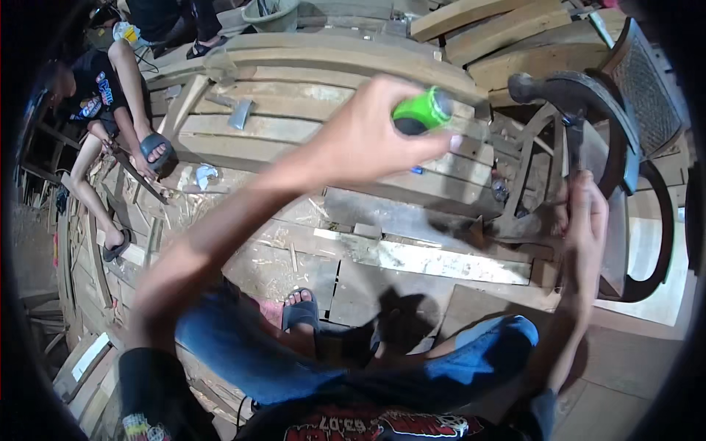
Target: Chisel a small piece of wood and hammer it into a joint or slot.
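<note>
Nearest the camera, the left hand point(371, 136) grips a green cylinder point(423, 112) above wooden planks point(294, 94); a loosened hold could drop it there. The right hand point(586, 213) grips a hammer point(573, 112); a careless swing could strike the dark curved frame point(669, 228) just right of that hand.

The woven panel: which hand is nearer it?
Right. In the picture, the right hand is below and left of the woven panel; the left hand is much farther left.

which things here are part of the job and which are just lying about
Likely in use:
- claw hammer, in the right hand
- green-and-black cylinder, in the left hand

Seemingly lying about:
- hatchet-like tool
- crumpled blue-white scrap
</note>
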{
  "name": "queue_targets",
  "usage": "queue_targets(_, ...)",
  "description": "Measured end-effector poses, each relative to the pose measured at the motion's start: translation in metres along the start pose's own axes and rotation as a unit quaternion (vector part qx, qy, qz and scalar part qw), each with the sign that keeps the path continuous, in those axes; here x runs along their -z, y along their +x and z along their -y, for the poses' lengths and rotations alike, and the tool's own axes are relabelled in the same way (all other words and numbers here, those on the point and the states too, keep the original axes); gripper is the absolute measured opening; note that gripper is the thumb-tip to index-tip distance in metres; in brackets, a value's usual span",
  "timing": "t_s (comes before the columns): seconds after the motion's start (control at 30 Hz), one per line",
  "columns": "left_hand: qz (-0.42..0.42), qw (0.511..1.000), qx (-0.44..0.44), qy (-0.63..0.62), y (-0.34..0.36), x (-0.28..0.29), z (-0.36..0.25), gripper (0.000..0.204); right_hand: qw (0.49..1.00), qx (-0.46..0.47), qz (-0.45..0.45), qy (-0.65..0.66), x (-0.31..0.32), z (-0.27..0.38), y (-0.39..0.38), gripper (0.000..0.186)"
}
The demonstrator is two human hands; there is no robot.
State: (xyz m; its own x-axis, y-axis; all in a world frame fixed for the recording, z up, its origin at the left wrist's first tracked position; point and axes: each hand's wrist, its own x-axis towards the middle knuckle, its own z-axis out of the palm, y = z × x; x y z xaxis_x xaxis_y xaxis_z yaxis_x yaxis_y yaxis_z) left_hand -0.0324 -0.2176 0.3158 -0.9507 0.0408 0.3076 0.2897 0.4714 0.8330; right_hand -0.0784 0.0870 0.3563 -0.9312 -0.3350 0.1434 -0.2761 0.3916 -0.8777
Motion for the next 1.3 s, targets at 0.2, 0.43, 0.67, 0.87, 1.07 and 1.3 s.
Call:
queue_targets(0.2,-0.172,0.981,-0.005,-0.090,-0.097,-0.121,0.029,0.025,0.968,-0.102,-0.059,0.221,-0.052,0.016,-0.027,0.051)
queue_targets(0.43,-0.191,0.967,-0.031,-0.165,-0.098,-0.195,0.030,0.026,0.953,-0.195,-0.125,0.194,-0.065,0.019,-0.082,0.046)
queue_targets(0.67,-0.233,0.964,-0.008,-0.129,-0.098,-0.195,0.061,0.033,0.950,-0.239,-0.148,0.137,-0.062,0.016,-0.142,0.034)
queue_targets(0.87,-0.238,0.965,0.023,-0.105,-0.094,-0.198,0.082,0.031,0.941,-0.297,-0.137,0.087,-0.067,0.002,-0.163,0.035)
queue_targets(1.07,-0.255,0.959,0.008,-0.120,-0.086,-0.202,0.083,0.035,0.938,-0.321,-0.105,0.074,-0.066,0.000,-0.168,0.037)
queue_targets(1.3,-0.204,0.974,0.018,-0.099,-0.089,-0.199,0.090,0.031,0.966,-0.131,-0.196,-0.102,-0.051,0.005,-0.144,0.032)
